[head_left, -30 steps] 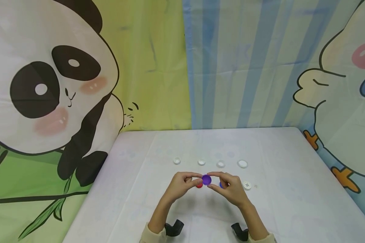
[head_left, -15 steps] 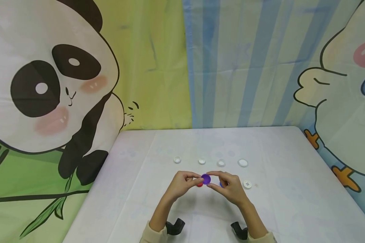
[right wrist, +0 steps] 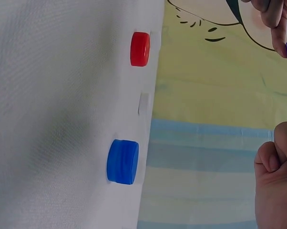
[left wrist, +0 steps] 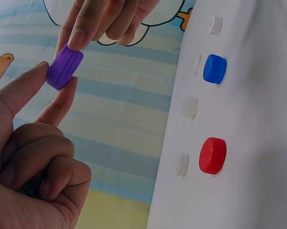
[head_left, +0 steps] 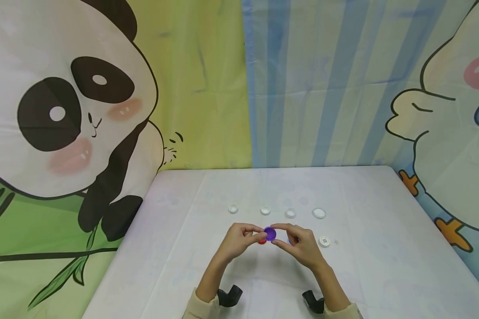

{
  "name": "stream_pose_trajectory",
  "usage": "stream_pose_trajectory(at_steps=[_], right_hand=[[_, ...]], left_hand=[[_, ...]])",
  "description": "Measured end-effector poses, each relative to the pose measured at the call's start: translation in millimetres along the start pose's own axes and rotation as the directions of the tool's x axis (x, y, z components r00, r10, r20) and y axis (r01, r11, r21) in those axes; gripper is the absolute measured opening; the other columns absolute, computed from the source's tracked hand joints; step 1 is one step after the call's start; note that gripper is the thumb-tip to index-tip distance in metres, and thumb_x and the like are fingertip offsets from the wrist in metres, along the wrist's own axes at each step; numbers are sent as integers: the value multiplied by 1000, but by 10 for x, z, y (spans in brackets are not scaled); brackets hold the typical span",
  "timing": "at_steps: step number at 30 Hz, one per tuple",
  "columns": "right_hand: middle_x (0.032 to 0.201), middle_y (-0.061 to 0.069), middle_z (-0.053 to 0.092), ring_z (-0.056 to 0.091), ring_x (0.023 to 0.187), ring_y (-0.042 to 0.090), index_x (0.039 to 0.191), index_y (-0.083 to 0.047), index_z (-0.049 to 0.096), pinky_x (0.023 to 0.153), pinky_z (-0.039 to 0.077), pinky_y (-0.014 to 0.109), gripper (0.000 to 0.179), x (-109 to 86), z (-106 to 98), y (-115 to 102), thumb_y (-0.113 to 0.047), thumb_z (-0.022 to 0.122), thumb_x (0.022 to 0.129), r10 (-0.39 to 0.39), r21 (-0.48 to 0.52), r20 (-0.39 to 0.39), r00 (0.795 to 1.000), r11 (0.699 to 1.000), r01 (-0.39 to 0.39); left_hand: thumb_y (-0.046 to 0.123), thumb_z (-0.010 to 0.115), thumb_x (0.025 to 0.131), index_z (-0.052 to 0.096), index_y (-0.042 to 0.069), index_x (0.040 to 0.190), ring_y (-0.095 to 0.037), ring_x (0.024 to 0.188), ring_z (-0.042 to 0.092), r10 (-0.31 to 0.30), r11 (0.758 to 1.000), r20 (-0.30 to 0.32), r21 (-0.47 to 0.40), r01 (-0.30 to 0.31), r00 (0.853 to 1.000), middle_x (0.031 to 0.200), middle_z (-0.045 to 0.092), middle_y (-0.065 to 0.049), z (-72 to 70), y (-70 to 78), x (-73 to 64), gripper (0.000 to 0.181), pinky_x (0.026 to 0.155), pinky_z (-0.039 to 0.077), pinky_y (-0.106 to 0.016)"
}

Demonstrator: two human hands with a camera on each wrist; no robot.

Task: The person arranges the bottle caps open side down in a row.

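Observation:
Between my two hands, raised above the table, is a purple bottle cap [head_left: 270, 234]. My left hand [head_left: 236, 241] pinches its left side with thumb and index finger. From the other side, my right hand [head_left: 304, 246] pinches it the same way. In the left wrist view the purple cap's ridged side shows, and the left hand's other fingers are curled into the palm. A red cap [left wrist: 213, 156] and a blue cap [left wrist: 215, 69] lie on the table below; in the head view the hands and the purple cap partly cover them.
Several white or clear caps lie in a row behind the hands, including a far-left cap [head_left: 233, 208] and a far-right cap [head_left: 319, 213]. Another white cap [head_left: 324, 241] sits right of the right hand. A white cloth covers the table [head_left: 207, 190]; printed curtains [head_left: 207, 88] hang behind it.
Both hands keep their pinch on the purple cap and have barely moved. The whole head view has shifted slightly.

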State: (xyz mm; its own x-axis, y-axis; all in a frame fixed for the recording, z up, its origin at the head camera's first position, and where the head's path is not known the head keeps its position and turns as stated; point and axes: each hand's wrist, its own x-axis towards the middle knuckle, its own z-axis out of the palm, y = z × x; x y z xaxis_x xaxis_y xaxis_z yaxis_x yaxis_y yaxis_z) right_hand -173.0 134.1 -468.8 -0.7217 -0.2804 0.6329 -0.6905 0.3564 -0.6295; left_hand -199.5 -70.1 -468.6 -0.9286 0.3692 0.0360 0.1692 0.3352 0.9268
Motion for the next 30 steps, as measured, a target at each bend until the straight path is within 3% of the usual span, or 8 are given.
stream_pose_trajectory(at_steps=[6, 10, 16, 22, 27, 30], right_hand=[[49, -1, 32, 26, 46, 1, 101, -7, 65, 44, 24, 11, 34, -2, 10, 11, -8, 76, 69, 20, 17, 0, 1000, 1000, -20], [48, -1, 30, 25, 45, 2, 103, -8, 65, 42, 24, 14, 34, -14, 15, 15, -9, 75, 71, 49, 25, 7, 999, 998, -49], [48, -2, 28, 23, 45, 2, 103, -7, 65, 42, 24, 17, 24, -16, 18, 6, -6, 68, 78, 112, 72, 29, 993, 991, -114], [51, -10, 30, 26, 47, -2, 97, -7, 66, 42, 28, 19, 15, -22, 20, 5, -5, 60, 84, 203, 177, 105, 973, 959, -220], [51, -5, 37, 31, 49, -1, 97, -2, 65, 43, 31, 22, 15, -39, 22, 16, -3, 55, 87, 209, 246, 119, 970, 941, -233], [51, -1, 38, 31, 49, 0, 97, -1, 65, 43, 31, 23, 15, -42, 27, 32, 0, 54, 87, 198, 284, 121, 973, 932, -225]], left_hand=[[37, 70, 75, 72, 16, 90, -4, 40, 24, 45, 998, -67, 45, -42, 997, 47, 32, 1, 15, -75, 34, 26, 36, 17, -21], [44, 68, 74, 71, 19, 90, -3, 41, 25, 155, 981, -127, 140, -137, 980, 47, 31, 4, 17, -84, 18, 29, 36, 18, -21], [35, 70, 75, 69, 23, 93, -2, 43, 24, 359, 915, -149, 252, -316, 921, 49, 30, 9, 31, -99, 3, 22, 36, 20, -20], [31, 70, 75, 69, 21, 95, 2, 44, 22, 524, 823, -112, 320, -469, 844, 48, 29, 9, 29, -89, -5, 22, 37, 18, -16], [28, 69, 76, 69, 17, 96, 3, 44, 21, 589, 778, -78, 326, -538, 804, 46, 30, 7, 23, -86, -11, 23, 37, 19, -14], [27, 68, 77, 69, 16, 97, 4, 45, 21, 605, 764, -66, 327, -555, 794, 46, 31, 7, 18, -82, -16, 23, 38, 20, -13]])
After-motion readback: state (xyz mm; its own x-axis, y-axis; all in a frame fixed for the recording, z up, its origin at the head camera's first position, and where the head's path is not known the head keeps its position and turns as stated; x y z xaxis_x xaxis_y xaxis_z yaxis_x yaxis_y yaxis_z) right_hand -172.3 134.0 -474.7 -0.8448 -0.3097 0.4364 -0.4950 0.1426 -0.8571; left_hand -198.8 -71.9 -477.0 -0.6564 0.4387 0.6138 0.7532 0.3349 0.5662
